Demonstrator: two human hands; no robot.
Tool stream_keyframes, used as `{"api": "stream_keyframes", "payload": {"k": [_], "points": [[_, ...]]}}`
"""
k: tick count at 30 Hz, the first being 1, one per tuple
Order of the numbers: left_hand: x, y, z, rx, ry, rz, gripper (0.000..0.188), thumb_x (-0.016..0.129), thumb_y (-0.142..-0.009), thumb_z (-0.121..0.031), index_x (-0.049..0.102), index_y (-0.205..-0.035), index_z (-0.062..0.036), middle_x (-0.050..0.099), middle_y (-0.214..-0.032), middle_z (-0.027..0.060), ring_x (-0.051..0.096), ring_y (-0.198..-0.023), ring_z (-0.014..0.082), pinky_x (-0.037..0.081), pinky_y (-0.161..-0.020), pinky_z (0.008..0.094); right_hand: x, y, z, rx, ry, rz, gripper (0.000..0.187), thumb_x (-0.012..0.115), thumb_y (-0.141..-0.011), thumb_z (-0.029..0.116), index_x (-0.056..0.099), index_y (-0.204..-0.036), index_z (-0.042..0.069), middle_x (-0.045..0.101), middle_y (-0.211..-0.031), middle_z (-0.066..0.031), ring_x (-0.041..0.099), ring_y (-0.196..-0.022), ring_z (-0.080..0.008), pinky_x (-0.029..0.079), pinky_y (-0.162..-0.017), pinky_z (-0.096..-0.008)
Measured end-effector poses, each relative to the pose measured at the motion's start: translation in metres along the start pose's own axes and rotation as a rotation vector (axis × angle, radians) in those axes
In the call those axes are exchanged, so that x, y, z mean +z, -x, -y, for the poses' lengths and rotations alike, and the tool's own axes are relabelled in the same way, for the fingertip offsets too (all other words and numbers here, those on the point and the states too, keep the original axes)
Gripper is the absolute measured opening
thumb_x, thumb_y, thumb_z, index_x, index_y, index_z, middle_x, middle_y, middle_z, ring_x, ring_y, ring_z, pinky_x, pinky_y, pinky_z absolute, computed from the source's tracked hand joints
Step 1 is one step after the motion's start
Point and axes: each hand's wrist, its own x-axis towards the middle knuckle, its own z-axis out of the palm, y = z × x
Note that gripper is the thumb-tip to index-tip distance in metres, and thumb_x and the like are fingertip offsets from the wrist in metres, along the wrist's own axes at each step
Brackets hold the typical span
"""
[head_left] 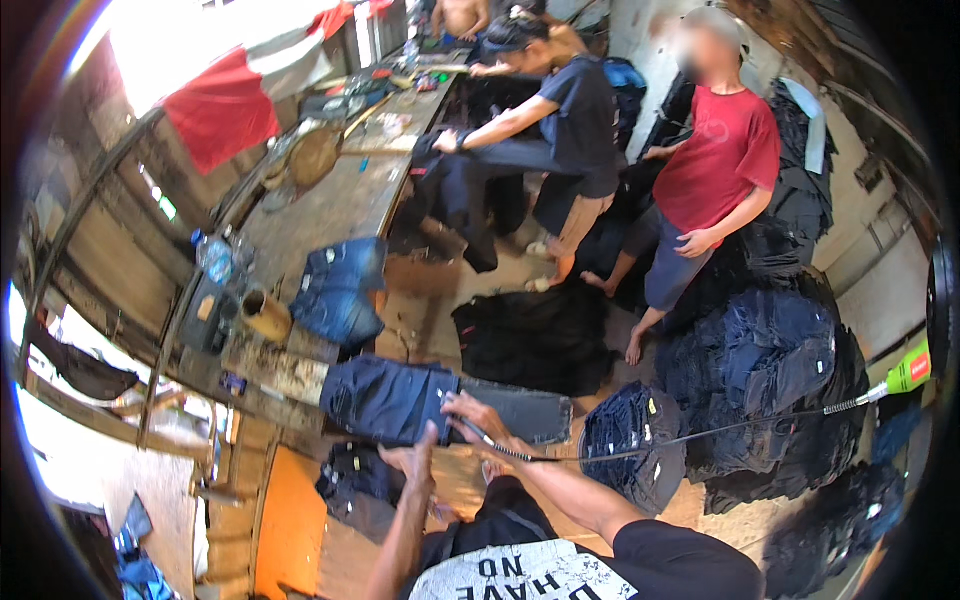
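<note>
Dark blue jeans are drawn over a narrow board that juts out in front of me. My right hand is closed around the slim handpiece of a flexible-shaft rotary tool, at the jeans' right-hand part. Whether its tip touches the cloth I cannot tell. From the handpiece a thin black shaft runs right to a green motor. Just below the jeans is my left hand, its fingers apart with nothing in them. Dark folded garments lie lower down beside it.
Blue denim shorts, a bottle and a cylindrical container stand or lie on the workbench. Heaped jeans and a smaller stack fill the right side. Co-workers in dark and red shirts are beyond.
</note>
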Motion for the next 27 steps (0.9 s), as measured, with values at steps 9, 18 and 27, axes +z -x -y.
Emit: {"api": "stream_keyframes", "payload": {"k": [9, 18, 27], "points": [[0.016, 0.031, -0.032, -0.081, 0.035, 0.331, 0.048, 0.09, -0.093, -0.037, 0.079, -0.113, 0.0056, 0.079, -0.107, 0.008, 0.073, -0.09, 0.0179, 0.06, -0.072, 0.0377, -0.034, -0.011, -0.007, -0.122, -0.196, -0.011, 0.025, 0.072, -0.104, 0.015, 0.075, -0.127, 0.004, 0.076, -0.132, -0.0189, 0.068, -0.133, -0.0391, 0.047, -0.122, -0.052], [0.011, 0.042, -0.024, -0.07, -0.45, 0.052, 0.043, 0.095, -0.088, -0.037, 0.081, -0.1, 0.0023, 0.082, -0.098, 0.0101, 0.076, -0.087, 0.0193, 0.061, -0.078, 0.0353, -0.051, -0.025, 0.01, 0.231, -0.392, -0.044, 0.038, 0.073, -0.101, 0.022, 0.074, -0.131, -0.002, 0.076, -0.129, -0.0224, 0.072, -0.126, -0.0372, 0.054, -0.112, -0.0455], [-0.004, 0.03, 0.0, -0.114, -0.513, 0.178, 0.057, 0.098, -0.084, -0.046, 0.074, -0.072, 0.0047, 0.072, -0.066, 0.0078, 0.064, -0.057, 0.0127, 0.048, -0.053, 0.0316, -0.045, -0.015, -0.013, -0.063, -0.26, 0.103, 0.027, 0.077, -0.081, 0.002, 0.077, -0.108, -0.005, 0.081, -0.105, -0.0221, 0.081, -0.108, -0.0373, 0.062, -0.106, -0.052]]}}
